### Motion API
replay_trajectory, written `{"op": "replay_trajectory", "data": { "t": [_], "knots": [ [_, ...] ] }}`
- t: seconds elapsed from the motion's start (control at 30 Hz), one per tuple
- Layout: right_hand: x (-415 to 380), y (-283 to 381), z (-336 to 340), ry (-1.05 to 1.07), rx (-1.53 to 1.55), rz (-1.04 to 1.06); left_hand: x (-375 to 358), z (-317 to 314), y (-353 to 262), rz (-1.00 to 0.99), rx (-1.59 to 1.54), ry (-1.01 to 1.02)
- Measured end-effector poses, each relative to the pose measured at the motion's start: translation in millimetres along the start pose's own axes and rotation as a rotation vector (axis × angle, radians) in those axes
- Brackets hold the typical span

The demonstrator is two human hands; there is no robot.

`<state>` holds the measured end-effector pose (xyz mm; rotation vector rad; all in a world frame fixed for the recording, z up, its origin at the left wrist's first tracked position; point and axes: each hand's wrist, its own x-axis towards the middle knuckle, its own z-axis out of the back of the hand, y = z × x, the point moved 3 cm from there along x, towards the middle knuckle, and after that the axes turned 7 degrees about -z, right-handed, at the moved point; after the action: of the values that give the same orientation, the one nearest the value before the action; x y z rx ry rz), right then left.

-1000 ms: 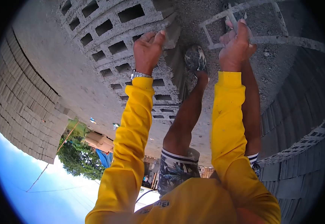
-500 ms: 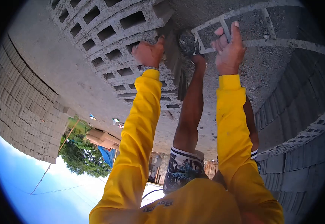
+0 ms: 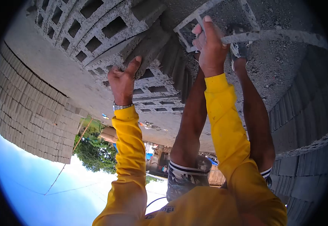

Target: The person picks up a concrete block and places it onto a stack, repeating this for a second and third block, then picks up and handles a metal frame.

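Note:
My left hand [image 3: 122, 83], with a watch at the wrist, is curled over the edge of a hollow concrete block [image 3: 128, 49], its thumb stretched along the block. That block leans at an angle against the stacked hollow blocks [image 3: 92, 26] around it. My right hand [image 3: 212, 49] is closed round a bar of a grey ladder-like frame [image 3: 277, 35] with crosspieces, smeared with cement-like dirt. Part of the frame is hidden behind the fingers. Both arms are in yellow sleeves.
Long stacks of grey blocks stand at the left [image 3: 28, 105] and at the right [image 3: 299, 120]. My legs and one shoe [image 3: 241, 51] show by the frame on gritty ground [image 3: 265, 71]. Trees [image 3: 94, 150] and a thin pole [image 3: 82, 135] are farther off.
My left hand has moved left and down in the view, and a block now leans away from the stack beside it. My right hand has shifted left with the frame.

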<state>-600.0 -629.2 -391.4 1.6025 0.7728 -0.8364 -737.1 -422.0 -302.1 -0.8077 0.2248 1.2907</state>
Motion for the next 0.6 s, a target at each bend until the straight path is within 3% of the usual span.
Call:
{"op": "replay_trajectory", "data": {
  "t": [0.13, 0.23, 0.37, 0.4, 0.47, 0.5, 0.6],
  "knots": [
    [6, 34, -14, 0.020, -0.083, 0.217, -1, -7, 3, -0.012, -0.054, -0.005],
    [15, 23, -25, 0.052, 0.035, -0.001, -3, -4, -5, 0.035, 0.023, 0.021],
    [11, 22, -39, 0.013, -0.194, 0.229, 0, -8, 4, -0.073, -0.034, -0.022],
    [22, -1, -35, 0.078, -0.004, 0.228, 1, -9, 5, -0.062, -0.043, -0.013],
    [41, -49, -50, 0.045, -0.121, 0.247, 0, -5, -1, -0.019, 0.000, -0.001],
    [42, -69, -51, 0.004, -0.147, 0.144, -4, -3, -5, 0.012, 0.053, 0.012],
    [42, -77, -39, -0.006, -0.172, 0.282, -2, -7, 0, -0.054, -0.011, 0.001]
  ]
}}
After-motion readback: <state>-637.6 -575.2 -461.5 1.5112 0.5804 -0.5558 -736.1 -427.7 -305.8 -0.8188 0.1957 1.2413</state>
